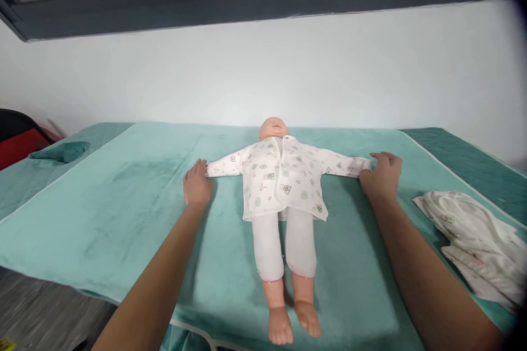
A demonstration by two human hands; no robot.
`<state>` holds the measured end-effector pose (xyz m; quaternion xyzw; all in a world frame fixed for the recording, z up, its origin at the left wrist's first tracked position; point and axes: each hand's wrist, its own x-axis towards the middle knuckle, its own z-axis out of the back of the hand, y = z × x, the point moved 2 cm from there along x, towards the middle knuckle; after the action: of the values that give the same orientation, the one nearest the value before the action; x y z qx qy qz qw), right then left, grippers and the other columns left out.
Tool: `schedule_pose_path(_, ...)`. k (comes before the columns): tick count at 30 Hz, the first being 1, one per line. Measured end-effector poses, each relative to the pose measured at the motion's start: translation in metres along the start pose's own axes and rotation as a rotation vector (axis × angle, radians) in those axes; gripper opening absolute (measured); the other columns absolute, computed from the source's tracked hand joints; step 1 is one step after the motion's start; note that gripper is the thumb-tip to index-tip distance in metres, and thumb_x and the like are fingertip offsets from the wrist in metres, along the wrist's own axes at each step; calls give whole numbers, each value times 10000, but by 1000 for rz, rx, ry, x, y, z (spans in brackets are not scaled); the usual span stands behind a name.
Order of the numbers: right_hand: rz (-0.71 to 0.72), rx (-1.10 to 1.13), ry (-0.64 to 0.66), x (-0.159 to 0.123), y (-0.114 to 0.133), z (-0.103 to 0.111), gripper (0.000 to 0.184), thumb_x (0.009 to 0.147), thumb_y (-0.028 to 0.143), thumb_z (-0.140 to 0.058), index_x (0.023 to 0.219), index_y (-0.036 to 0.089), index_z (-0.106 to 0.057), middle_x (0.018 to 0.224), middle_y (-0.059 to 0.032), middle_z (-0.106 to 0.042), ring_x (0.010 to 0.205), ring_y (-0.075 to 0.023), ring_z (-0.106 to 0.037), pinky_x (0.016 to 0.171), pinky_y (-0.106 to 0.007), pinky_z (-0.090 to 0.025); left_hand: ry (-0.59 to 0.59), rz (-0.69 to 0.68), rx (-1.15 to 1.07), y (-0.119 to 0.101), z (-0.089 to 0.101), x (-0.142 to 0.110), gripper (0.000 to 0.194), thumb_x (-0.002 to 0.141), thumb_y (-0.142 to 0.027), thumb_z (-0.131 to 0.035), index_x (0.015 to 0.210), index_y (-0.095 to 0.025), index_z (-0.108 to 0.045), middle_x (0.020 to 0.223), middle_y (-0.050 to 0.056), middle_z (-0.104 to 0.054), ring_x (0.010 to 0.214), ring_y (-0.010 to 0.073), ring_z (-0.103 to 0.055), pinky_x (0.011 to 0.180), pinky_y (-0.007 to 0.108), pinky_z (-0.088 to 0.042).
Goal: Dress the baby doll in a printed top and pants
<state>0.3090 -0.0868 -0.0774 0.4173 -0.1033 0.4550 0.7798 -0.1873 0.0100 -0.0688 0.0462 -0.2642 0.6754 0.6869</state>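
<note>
A baby doll (275,129) lies on its back, head toward the wall and bare feet toward me. It wears a white printed baby jacket (263,181) over white trousers (267,247). Both sleeves stretch straight out to the sides. At the end of the sleeve on the left, my left hand (198,184) grips the cuff, its fingertips partly hidden. My right hand (382,175) has the opposite cuff between thumb and fingers. The jacket's front panels meet at the chest and part slightly at the hem.
A green padded cover (123,219) spreads under the doll. Crumpled white printed cloth (477,236) lies on the right. A small dark green cloth item (60,152) and a red and black object (18,137) are at the far left. Behind stands a white wall (230,77) below a dark window frame.
</note>
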Motion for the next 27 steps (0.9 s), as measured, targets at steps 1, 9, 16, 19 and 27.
schedule_pose_path(1, 79, 19, 25, -2, 6, -1, 482, 769, 173, -494, 1232, 88, -597, 1390, -225, -499, 1311, -299, -452, 1117, -444, -342, 1, -4, 2, 0, 1, 0, 669, 786, -13, -377, 1427, -145, -515, 1528, 104, -473, 1387, 306, -452, 1149, 492, -351)
schedule_pose_path(9, 273, 49, 334, -17, 30, -19, 497, 955, 427, -429, 1332, 129, -557, 1442, -186, -535, 1355, -314, -465, 1132, -526, -356, 26, 25, 22, -5, 6, 0, 631, 838, -26, -342, 1445, -115, -491, 1530, 144, -459, 1397, 279, -453, 1167, 466, -330)
schedule_pose_path(16, 374, 237, 96, -43, 67, 6, 292, 958, 365, -479, 1137, 185, -624, 1210, -135, -634, 1174, -274, -561, 1032, -471, -451, -46, 88, 26, -9, 3, 6, 528, 895, -92, -342, 1383, -124, -541, 1486, 165, -507, 1390, 318, -443, 1137, 521, -336)
schedule_pose_path(19, 436, 380, 172, -67, 90, 17, 179, 945, 356, -541, 1036, 218, -608, 1021, -83, -624, 974, -234, -593, 879, -411, -512, -89, 85, -32, -8, 4, 3, 514, 881, -98, -384, 1362, -149, -558, 1477, 156, -515, 1382, 325, -441, 1118, 520, -366)
schedule_pose_path(27, 650, 454, 324, -128, 116, 44, 433, 860, 306, -704, 1260, 278, -538, 1193, -108, -571, 1119, -289, -564, 920, -475, -506, -257, 51, -212, -12, 16, -8, 527, 755, 7, -386, 1189, -183, -616, 1331, 95, -597, 1277, 259, -507, 1070, 430, -428)
